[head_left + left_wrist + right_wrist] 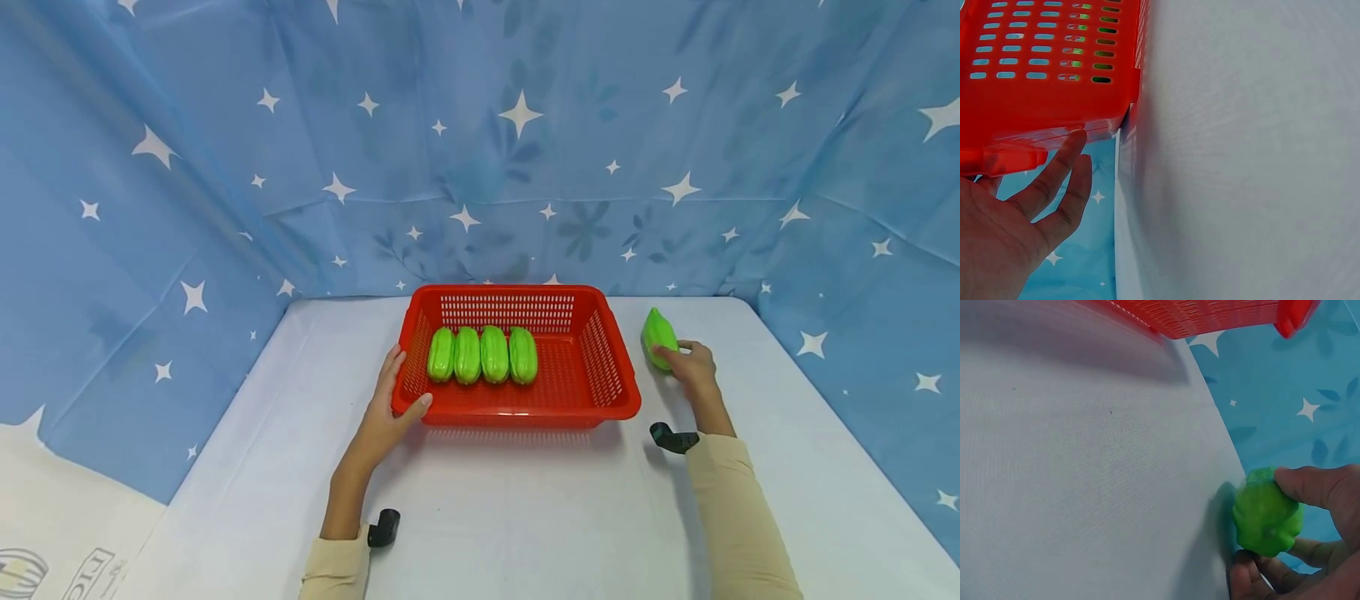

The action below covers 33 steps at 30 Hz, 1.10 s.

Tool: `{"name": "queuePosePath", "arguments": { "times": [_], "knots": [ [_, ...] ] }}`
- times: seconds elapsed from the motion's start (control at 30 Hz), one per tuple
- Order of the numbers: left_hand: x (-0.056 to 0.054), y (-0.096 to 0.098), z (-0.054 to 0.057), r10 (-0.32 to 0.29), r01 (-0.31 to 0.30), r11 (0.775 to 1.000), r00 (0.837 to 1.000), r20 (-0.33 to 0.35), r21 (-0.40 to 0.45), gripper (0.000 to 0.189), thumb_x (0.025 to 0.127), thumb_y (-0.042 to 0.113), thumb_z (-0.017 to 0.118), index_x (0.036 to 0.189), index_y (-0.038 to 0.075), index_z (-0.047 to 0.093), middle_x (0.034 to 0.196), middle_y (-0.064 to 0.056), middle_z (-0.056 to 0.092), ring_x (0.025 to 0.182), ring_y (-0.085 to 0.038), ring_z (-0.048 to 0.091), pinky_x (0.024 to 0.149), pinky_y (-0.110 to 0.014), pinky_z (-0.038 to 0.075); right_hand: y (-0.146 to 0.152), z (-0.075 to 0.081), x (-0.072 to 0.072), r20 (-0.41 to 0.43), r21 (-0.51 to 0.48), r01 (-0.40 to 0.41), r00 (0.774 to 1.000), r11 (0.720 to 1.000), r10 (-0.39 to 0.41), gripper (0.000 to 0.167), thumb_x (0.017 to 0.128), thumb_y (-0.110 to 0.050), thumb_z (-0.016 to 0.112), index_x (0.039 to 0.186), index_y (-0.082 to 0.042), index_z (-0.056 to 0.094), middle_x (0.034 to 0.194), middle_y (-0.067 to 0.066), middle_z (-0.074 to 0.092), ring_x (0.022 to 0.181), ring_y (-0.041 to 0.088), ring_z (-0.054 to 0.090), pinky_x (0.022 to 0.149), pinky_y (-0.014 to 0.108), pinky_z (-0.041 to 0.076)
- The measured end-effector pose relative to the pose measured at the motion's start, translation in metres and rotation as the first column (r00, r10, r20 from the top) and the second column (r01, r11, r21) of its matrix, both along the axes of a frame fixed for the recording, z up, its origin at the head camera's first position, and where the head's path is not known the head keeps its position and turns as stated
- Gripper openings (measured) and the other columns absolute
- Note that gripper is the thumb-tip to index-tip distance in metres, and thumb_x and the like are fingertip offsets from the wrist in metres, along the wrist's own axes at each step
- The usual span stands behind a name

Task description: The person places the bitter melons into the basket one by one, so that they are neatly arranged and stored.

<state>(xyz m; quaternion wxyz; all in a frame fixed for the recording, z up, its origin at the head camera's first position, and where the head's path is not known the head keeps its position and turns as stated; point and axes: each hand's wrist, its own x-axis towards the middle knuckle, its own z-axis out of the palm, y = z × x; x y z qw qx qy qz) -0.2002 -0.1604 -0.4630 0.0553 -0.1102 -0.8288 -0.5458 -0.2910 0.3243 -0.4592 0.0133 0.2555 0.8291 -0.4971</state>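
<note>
A red plastic basket with slotted walls stands on the table. Inside it, several green ribbed fruits, shaped like star fruits, lie side by side in a row towards the left. My left hand is at the basket's front left corner, its thumb by the front rim and its fairly straight fingers along the outer left side. To the right of the basket, my right hand holds another green ribbed fruit between thumb and fingers. That fruit's pointed end faces away; whether it touches the table I cannot tell.
The white-covered table extends around the basket. A blue star-patterned curtain hangs behind it and along both sides. Black wrist-worn devices sit on both forearms. Right of the held fruit, the table's edge runs close by.
</note>
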Motion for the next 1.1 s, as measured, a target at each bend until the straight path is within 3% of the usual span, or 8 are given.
{"name": "queuePosePath", "arguments": {
  "times": [0.27, 0.37, 0.47, 0.63, 0.7, 0.83, 0.97, 1.1],
  "knots": [
    [0.0, 0.0, 0.0, 0.002, -0.002, 1.0, 1.0, -0.002, -0.005, 0.086, 0.088, 0.041, 0.068, 0.157, 0.025, 0.018, 0.164, 0.013, 0.007, 0.152, -0.022, 0.013, 0.109, -0.05, 0.039, 0.0, -0.002, -0.001, -0.082, -0.168, 0.067, 0.993, 0.983, -0.082, 0.073, 0.097, -0.031, 0.053, 0.153, 0.003, 0.019, 0.152, 0.026, 0.029, 0.13, 0.032, 0.045, 0.096, 0.033, 0.052],
    [0.0, 0.0, 0.001, 0.003, -0.003, 1.0, 1.0, -0.001, -0.01, 0.086, 0.088, 0.042, 0.068, 0.157, 0.025, 0.018, 0.164, 0.013, 0.007, 0.152, -0.023, 0.014, 0.108, -0.05, 0.041, -0.002, 0.002, -0.001, -0.126, -0.309, 0.074, 0.985, 0.948, -0.117, 0.074, 0.098, -0.025, 0.053, 0.154, 0.0, 0.012, 0.155, 0.022, 0.02, 0.133, 0.03, 0.038, 0.094, 0.028, 0.052],
    [-0.001, 0.0, 0.001, 0.005, -0.005, 1.0, 1.0, -0.004, -0.011, 0.086, 0.088, 0.041, 0.068, 0.157, 0.025, 0.018, 0.164, 0.012, 0.007, 0.152, -0.023, 0.014, 0.108, -0.05, 0.04, -0.002, 0.008, 0.001, -0.159, -0.471, 0.064, 0.975, 0.88, -0.156, 0.075, 0.098, -0.02, 0.053, 0.155, -0.003, 0.008, 0.15, 0.016, 0.02, 0.127, 0.024, 0.038, 0.096, 0.027, 0.052],
    [0.0, 0.0, 0.0, 0.004, -0.004, 1.0, 1.0, -0.002, -0.006, 0.086, 0.088, 0.041, 0.068, 0.157, 0.026, 0.018, 0.164, 0.013, 0.007, 0.152, -0.023, 0.014, 0.108, -0.05, 0.041, 0.002, 0.013, 0.003, -0.147, -0.716, 0.048, 0.965, 0.696, -0.219, 0.071, 0.099, -0.017, 0.053, 0.157, -0.012, 0.012, 0.124, -0.002, 0.032, 0.112, 0.017, 0.048, 0.088, 0.026, 0.056],
    [-0.001, 0.0, 0.0, 0.005, -0.005, 1.0, 1.0, -0.002, -0.009, 0.086, 0.088, 0.041, 0.068, 0.157, 0.026, 0.018, 0.164, 0.013, 0.008, 0.152, -0.023, 0.014, 0.108, -0.05, 0.041, 0.004, 0.014, 0.003, -0.141, -0.774, 0.034, 0.964, 0.632, -0.224, 0.073, 0.099, -0.017, 0.055, 0.158, -0.016, 0.013, 0.128, -0.003, 0.032, 0.116, 0.018, 0.047, 0.088, 0.026, 0.057],
    [-0.001, 0.0, 0.0, 0.01, -0.01, 1.0, 1.0, -0.007, -0.017, 0.086, 0.088, 0.041, 0.068, 0.157, 0.025, 0.019, 0.164, 0.013, 0.008, 0.152, -0.021, 0.014, 0.11, -0.05, 0.039, 0.005, 0.015, 0.005, -0.173, -0.815, -0.008, 0.958, 0.579, -0.231, 0.075, 0.096, -0.012, 0.06, 0.157, -0.023, 0.018, 0.142, -0.004, 0.028, 0.122, 0.016, 0.04, 0.093, 0.025, 0.055],
    [-0.001, 0.0, 0.0, 0.008, -0.008, 1.0, 1.0, -0.002, -0.013, 0.086, 0.088, 0.041, 0.068, 0.157, 0.025, 0.019, 0.164, 0.013, 0.008, 0.152, -0.021, 0.013, 0.11, -0.05, 0.039, 0.007, 0.014, 0.007, -0.221, -0.852, -0.052, 0.938, 0.521, -0.268, 0.074, 0.093, -0.003, 0.063, 0.155, -0.023, 0.027, 0.129, -0.007, 0.035, 0.121, 0.013, 0.037, 0.091, 0.024, 0.055],
    [-0.001, 0.0, 0.0, 0.007, -0.007, 1.0, 1.0, 0.005, -0.009, 0.086, 0.088, 0.041, 0.068, 0.157, 0.026, 0.019, 0.164, 0.014, 0.008, 0.152, -0.021, 0.014, 0.109, -0.049, 0.04, 0.009, 0.014, 0.009, -0.232, -0.894, -0.086, 0.929, 0.44, -0.29, 0.067, 0.096, -0.015, 0.06, 0.154, -0.025, 0.028, 0.123, -0.007, 0.035, 0.119, 0.011, 0.035, 0.09, 0.025, 0.056]
  ]
}}
